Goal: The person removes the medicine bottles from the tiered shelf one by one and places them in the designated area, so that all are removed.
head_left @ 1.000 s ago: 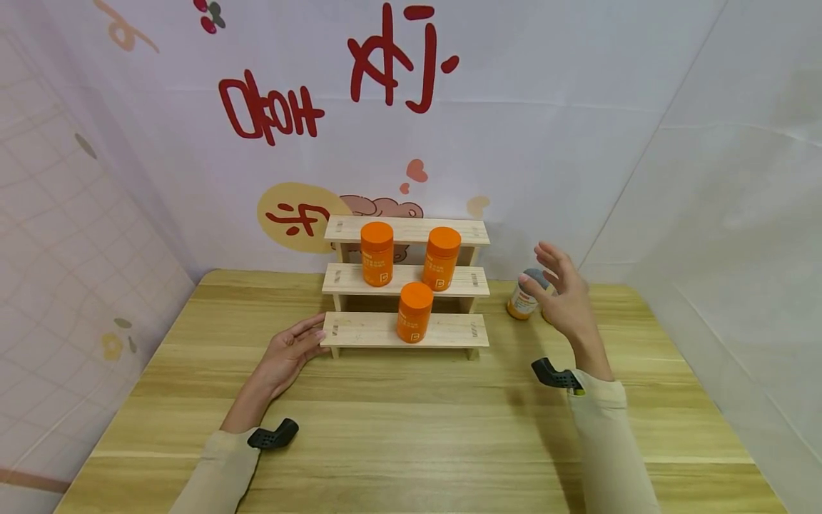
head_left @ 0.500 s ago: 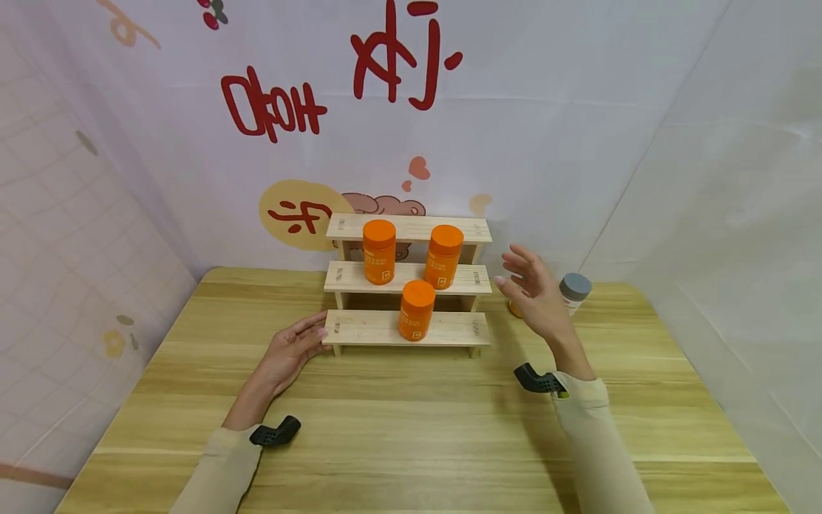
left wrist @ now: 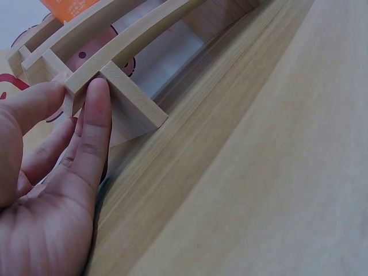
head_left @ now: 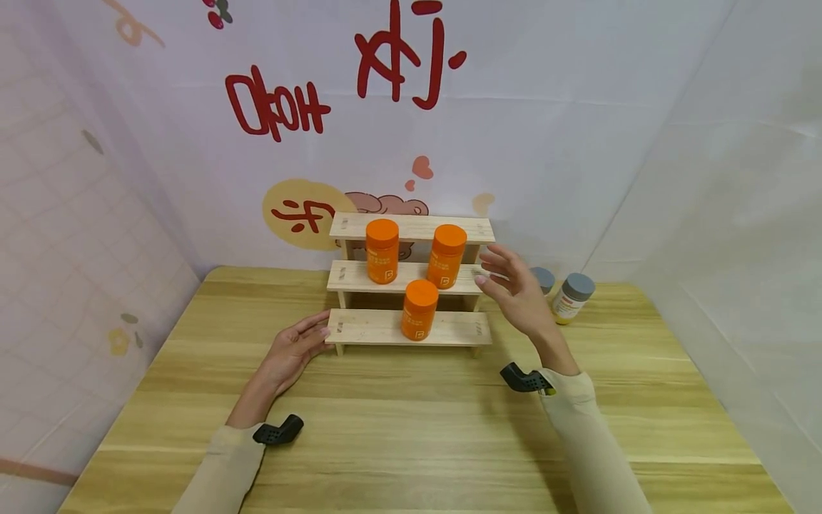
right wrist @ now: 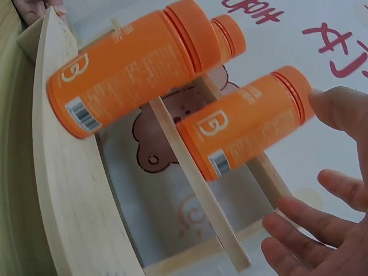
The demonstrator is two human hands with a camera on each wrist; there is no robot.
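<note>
A three-tier wooden display rack (head_left: 366, 327) stands against the back wall with three orange bottles on it. Two of them, the left bottle (head_left: 382, 253) and the right bottle (head_left: 446, 258), stand upright on the middle tier; the front bottle (head_left: 419, 313) is on the lowest. My left hand (head_left: 289, 357) pinches the left end of the lowest tier, thumb at its edge and a finger underneath, as the left wrist view shows. Fingers spread and holding nothing, my right hand (head_left: 519, 298) is beside the rack's right end, its thumb close to the right bottle's cap in the right wrist view.
Right of the rack, a grey-capped bottle (head_left: 571, 300) stands on the wood-grain table (head_left: 411, 428). Another grey-capped bottle (head_left: 543, 280) is partly hidden behind my right hand. A printed white cloth wall (head_left: 546, 143) rises behind the table.
My right hand has moved left from the grey-capped bottles to the rack's right end, uncovering one of those bottles. My left hand stays on the rack. The head view has shifted slightly.
</note>
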